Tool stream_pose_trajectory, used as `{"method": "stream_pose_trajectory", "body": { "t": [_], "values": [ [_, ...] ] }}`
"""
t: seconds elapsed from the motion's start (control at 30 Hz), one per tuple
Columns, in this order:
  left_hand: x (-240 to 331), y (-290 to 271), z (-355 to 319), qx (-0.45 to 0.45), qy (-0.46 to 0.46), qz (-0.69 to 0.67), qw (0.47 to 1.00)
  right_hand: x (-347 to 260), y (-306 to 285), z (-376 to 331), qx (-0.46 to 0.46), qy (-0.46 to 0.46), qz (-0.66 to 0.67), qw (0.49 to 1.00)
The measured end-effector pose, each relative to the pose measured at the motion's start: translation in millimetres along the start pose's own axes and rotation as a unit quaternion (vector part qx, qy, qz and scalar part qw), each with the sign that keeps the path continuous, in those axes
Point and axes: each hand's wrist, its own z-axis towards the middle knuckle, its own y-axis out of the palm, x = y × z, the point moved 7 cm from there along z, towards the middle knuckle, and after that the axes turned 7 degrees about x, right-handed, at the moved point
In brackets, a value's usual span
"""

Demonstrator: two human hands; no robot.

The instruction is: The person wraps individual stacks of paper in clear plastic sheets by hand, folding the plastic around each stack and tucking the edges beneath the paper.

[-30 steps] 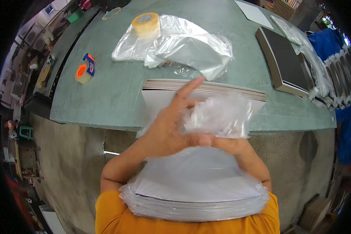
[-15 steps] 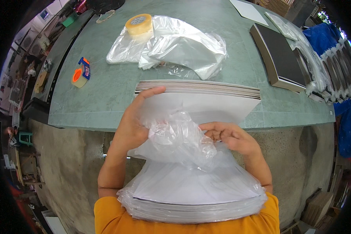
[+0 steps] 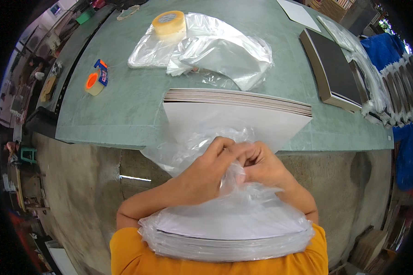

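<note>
My left hand and my right hand meet in front of me, fingers closed on a bunched clear plastic bag. Part of the plastic spreads to the left under my left wrist. Just beyond my hands, a stack of thin white boards leans at the table's near edge, its layered edges showing on top; the plastic overlaps its lower part. Against my chest lies a thick pile of white sheets wrapped in clear plastic. My fingertips partly hide each other and the plastic between them.
On the green table lie folded clear plastic bags with a large tape roll on top. An orange-and-blue tape dispenser is at left. Dark boards and plastic-wrapped bundles are at right, a white sheet behind.
My left hand has come off the left side of the board stack and moved right and down to my right hand. Both hands now pinch the plastic together.
</note>
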Motion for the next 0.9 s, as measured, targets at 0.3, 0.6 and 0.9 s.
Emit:
{"method": "stream_pose_trajectory", "body": {
  "t": [0.3,0.6,0.9],
  "values": [
    [-81.8,-138.5,-62.0,0.425,-0.077,-0.056,0.900,-15.1,-83.5,-53.2,0.175,-0.059,0.072,0.980],
    [-2.7,-29.7,-0.7,0.006,0.003,-0.120,0.993,-20.4,-10.7,-12.8,0.051,-0.027,0.000,0.998],
    [-91.6,-98.9,-52.6,0.322,-0.158,-0.024,0.933,-3.9,-25.7,-26.5,0.055,-0.008,0.224,0.973]
  ]
}}
